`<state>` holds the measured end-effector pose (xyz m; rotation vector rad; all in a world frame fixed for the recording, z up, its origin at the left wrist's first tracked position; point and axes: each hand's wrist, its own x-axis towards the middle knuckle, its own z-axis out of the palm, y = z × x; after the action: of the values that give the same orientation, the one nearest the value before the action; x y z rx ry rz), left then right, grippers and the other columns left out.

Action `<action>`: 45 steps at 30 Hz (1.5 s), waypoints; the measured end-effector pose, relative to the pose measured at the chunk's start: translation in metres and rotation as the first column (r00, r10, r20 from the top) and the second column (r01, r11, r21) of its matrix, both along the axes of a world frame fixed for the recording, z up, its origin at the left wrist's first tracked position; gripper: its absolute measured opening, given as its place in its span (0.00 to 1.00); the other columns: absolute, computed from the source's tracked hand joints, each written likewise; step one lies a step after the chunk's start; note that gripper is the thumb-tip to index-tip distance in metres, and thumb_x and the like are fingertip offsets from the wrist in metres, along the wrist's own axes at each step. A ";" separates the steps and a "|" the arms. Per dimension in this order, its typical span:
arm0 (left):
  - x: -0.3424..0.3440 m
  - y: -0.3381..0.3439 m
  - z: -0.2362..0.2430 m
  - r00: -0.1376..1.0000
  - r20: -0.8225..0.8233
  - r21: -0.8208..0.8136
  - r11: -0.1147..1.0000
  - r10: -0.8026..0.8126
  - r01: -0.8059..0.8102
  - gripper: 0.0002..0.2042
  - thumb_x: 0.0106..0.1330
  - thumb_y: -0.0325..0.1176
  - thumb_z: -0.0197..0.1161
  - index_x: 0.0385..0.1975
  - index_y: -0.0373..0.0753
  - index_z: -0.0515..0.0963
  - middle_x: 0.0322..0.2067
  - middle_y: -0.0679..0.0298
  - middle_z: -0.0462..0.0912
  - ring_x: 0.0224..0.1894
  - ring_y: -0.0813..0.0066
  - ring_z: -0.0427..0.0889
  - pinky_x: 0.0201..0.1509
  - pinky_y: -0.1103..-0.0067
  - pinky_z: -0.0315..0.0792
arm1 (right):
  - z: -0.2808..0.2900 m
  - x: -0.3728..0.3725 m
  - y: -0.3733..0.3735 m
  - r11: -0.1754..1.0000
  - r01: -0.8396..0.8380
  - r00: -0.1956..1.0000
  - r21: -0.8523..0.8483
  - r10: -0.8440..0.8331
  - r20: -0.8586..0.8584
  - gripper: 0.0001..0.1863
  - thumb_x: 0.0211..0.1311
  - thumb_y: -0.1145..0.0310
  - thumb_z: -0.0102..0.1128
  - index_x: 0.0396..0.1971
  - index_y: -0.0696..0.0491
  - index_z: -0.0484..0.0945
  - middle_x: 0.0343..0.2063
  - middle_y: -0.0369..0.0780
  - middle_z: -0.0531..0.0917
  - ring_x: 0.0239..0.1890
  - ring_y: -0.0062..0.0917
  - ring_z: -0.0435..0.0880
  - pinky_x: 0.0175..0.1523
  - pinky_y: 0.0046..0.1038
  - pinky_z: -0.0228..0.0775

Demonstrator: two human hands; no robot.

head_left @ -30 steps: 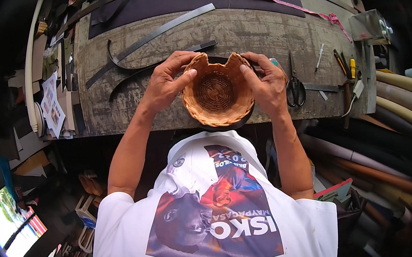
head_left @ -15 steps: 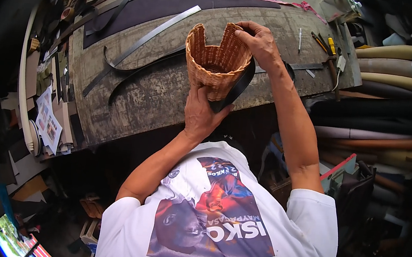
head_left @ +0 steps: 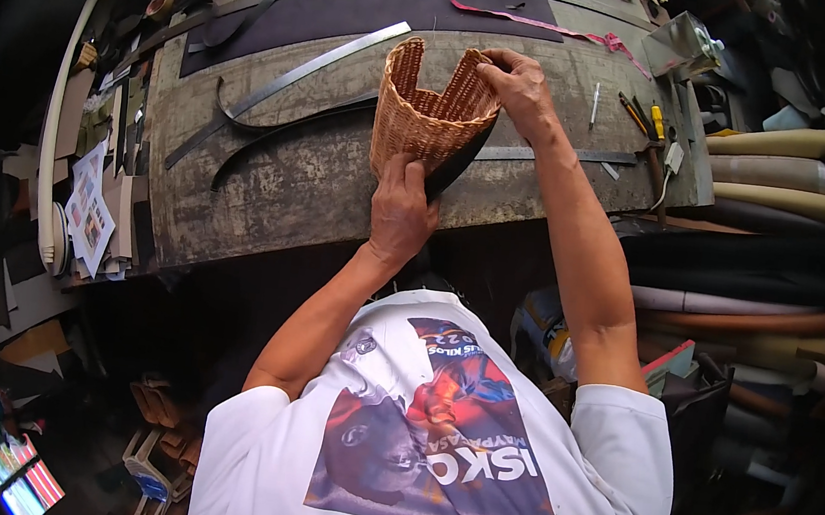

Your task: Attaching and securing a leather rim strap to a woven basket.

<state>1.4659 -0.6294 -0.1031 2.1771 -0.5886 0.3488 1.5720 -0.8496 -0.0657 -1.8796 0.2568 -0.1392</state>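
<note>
One wicker basket (head_left: 417, 122) is held over the workbench (head_left: 287, 209), near its front edge: left hand (head_left: 403, 208) gripping the lower side, right hand (head_left: 524, 86) pinching the notched rim. Scuffed wood (head_left: 311, 171) stretches leftward; rightward lie one white pen (head_left: 594, 106), one yellow-handled tool (head_left: 658, 122).

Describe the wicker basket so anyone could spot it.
Find the scuffed workbench. Near its front edge, the left hand holds the wicker basket low and the right hand grips its rim. Unlike the black straps to its left, it is tan, woven and notched.
</note>
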 end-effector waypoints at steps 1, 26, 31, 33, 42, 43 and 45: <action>-0.005 0.000 0.010 0.997 -0.069 -0.093 0.995 0.025 -0.031 0.14 0.51 0.22 0.67 0.37 0.30 0.74 0.35 0.52 0.77 0.39 0.55 0.80 0.39 0.67 0.75 | 0.001 -0.003 -0.001 0.998 -0.009 1.000 -0.064 0.010 0.023 0.19 0.60 0.67 0.62 0.47 0.62 0.82 0.35 0.43 0.87 0.34 0.24 0.86 0.42 0.26 0.77; -0.043 0.011 0.104 0.837 -0.518 0.000 0.978 -0.177 0.207 0.14 0.67 0.31 0.64 0.49 0.31 0.79 0.31 0.48 0.84 0.30 0.55 0.84 0.34 0.72 0.75 | 0.012 0.003 -0.011 0.939 -0.320 0.940 0.122 0.331 -0.079 0.16 0.54 0.67 0.66 0.42 0.58 0.85 0.33 0.39 0.87 0.35 0.20 0.84 0.43 0.24 0.75; -0.059 0.003 0.085 0.910 -0.362 0.048 0.971 -0.201 0.234 0.15 0.66 0.28 0.64 0.51 0.32 0.78 0.37 0.49 0.85 0.37 0.53 0.86 0.41 0.70 0.79 | 0.007 0.008 -0.009 0.925 -0.309 0.940 0.220 0.333 -0.080 0.16 0.54 0.72 0.68 0.43 0.62 0.84 0.33 0.39 0.86 0.34 0.19 0.83 0.39 0.21 0.75; -0.059 0.003 0.081 0.926 -0.334 0.054 0.977 -0.177 0.206 0.15 0.66 0.28 0.64 0.51 0.32 0.78 0.38 0.49 0.85 0.36 0.53 0.85 0.40 0.70 0.79 | 0.006 0.010 -0.011 0.916 -0.311 0.935 0.253 0.342 -0.091 0.16 0.55 0.73 0.68 0.44 0.62 0.84 0.34 0.39 0.86 0.34 0.19 0.83 0.40 0.21 0.75; -0.038 0.034 0.107 0.889 -0.423 0.039 0.977 -0.176 0.211 0.11 0.66 0.29 0.66 0.45 0.32 0.80 0.21 0.58 0.79 0.20 0.73 0.76 0.27 0.77 0.71 | 0.004 0.001 -0.017 0.932 -0.337 0.939 0.137 0.342 -0.022 0.15 0.61 0.72 0.64 0.46 0.61 0.83 0.34 0.39 0.87 0.33 0.17 0.84 0.38 0.20 0.77; -0.034 0.036 0.112 0.873 -0.454 0.056 0.971 -0.181 0.231 0.10 0.65 0.29 0.66 0.44 0.32 0.81 0.21 0.58 0.78 0.20 0.72 0.75 0.27 0.77 0.71 | 0.004 0.001 -0.016 0.930 -0.341 0.938 0.138 0.347 -0.022 0.15 0.61 0.72 0.64 0.46 0.61 0.83 0.34 0.39 0.87 0.33 0.17 0.84 0.38 0.20 0.77; -0.026 0.042 0.114 0.855 -0.485 0.071 0.966 -0.184 0.248 0.10 0.65 0.29 0.66 0.43 0.33 0.81 0.21 0.57 0.78 0.20 0.72 0.75 0.27 0.76 0.70 | 0.004 0.000 -0.014 0.949 -0.283 0.958 0.140 0.287 -0.007 0.17 0.56 0.69 0.63 0.45 0.59 0.84 0.32 0.37 0.87 0.32 0.16 0.82 0.38 0.21 0.74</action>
<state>1.4401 -0.5875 0.0112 2.1796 -0.5766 -0.3539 1.5719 -0.8637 -0.0620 -1.7602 0.0102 0.0997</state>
